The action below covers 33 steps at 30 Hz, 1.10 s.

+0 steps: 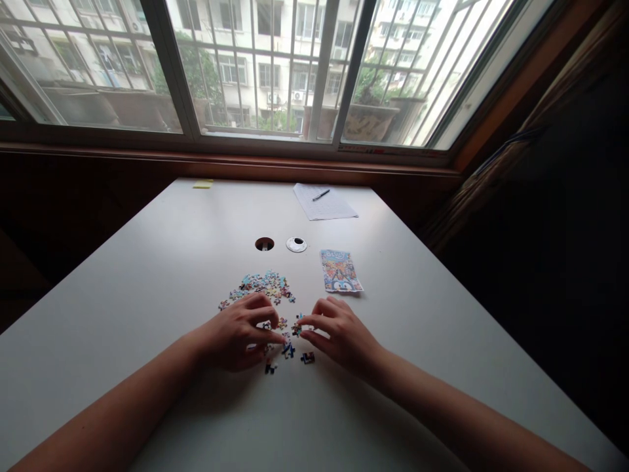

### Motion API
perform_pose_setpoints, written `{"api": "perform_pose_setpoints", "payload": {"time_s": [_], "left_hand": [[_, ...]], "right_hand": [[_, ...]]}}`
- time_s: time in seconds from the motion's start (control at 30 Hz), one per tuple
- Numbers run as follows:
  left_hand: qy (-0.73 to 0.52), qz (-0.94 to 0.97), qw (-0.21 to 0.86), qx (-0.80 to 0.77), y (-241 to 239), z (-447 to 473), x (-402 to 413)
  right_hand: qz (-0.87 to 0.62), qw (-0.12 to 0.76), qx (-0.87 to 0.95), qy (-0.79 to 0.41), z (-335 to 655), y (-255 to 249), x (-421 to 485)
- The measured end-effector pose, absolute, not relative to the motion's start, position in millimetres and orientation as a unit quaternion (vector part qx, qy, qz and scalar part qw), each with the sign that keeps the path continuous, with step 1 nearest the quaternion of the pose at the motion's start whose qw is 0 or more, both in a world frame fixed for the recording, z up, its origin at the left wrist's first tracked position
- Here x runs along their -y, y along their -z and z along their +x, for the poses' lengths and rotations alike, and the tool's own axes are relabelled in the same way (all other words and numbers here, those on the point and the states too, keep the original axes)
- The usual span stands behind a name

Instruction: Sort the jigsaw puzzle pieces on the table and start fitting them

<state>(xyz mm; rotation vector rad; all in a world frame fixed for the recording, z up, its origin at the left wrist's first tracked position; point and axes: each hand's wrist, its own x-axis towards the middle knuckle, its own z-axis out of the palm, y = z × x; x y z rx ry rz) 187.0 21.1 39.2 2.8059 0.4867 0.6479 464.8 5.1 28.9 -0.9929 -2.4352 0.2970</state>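
Close to the middle of the white table, my left hand (240, 331) rests with curled fingers over loose jigsaw puzzle pieces (287, 349). Its fingertips touch a small group of them; part of that group is hidden under the hand. Opposite it, my right hand (339, 331) pinches a small joined cluster of jigsaw puzzle pieces (297, 326) between thumb and fingers. Just below the hands lie a dark single piece (308, 358) and another dark piece (270, 367). Beyond my left hand spreads a pile of mixed-colour pieces (265, 283).
A colourful picture sheet (340, 271) lies beyond my right hand. Farther back are a round cable hole (264, 244), its silvery cover (296, 244), papers (324, 206) with a pen (321, 195), and yellow sticky notes (202, 184). A barred window (265, 72) stands behind the table (122, 295).
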Motion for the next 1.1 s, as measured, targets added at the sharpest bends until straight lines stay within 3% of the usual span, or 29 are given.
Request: {"api": "perform_pose_setpoints", "payload": {"time_s": [1.1], "left_hand": [[-0.214, 0.958, 0.089, -0.171, -34.4, 190.2, -20.2]], "right_hand": [[-0.377, 0.25, 0.885, -0.112, 465.8, -13.4, -1.5]]}}
